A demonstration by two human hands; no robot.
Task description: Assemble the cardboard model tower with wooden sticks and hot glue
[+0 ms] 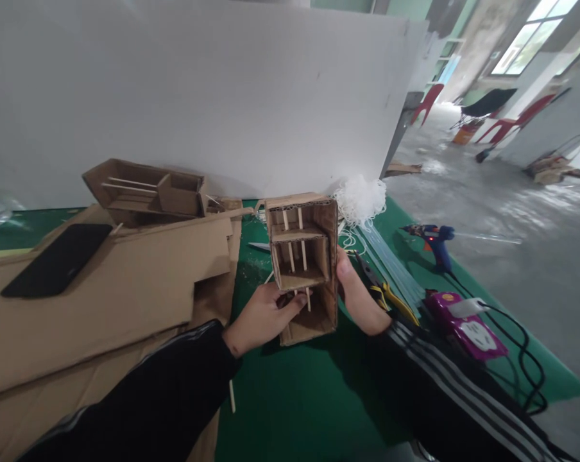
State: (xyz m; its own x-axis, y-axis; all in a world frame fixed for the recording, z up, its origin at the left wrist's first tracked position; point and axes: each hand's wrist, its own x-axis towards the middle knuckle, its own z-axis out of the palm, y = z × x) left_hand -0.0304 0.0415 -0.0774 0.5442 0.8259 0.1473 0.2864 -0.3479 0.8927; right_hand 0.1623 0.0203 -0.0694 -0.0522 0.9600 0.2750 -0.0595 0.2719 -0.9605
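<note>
A cardboard box (332, 269) with shelves stands upright on the green table in front of me. Two thin wooden sticks (304, 255) run down through its shelves, with their lower ends showing in the bottom compartment. My left hand (265, 317) reaches into that compartment from the left, its thumb and fingers closed at the stick ends; part of the fingers is hidden. Against the right wall my right hand (360, 295) grips the box, thumb at the front edge and other fingers out of sight behind it.
Left lie cardboard sheets (165, 269), a black phone (56, 260) and another cardboard box (145, 192) with sticks. Right are pliers (391, 298), glue sticks (391, 256), a white tangle of strands (360, 199), a glue gun (432, 240) and a purple power strip (463, 321). A white panel (198, 96) stands behind.
</note>
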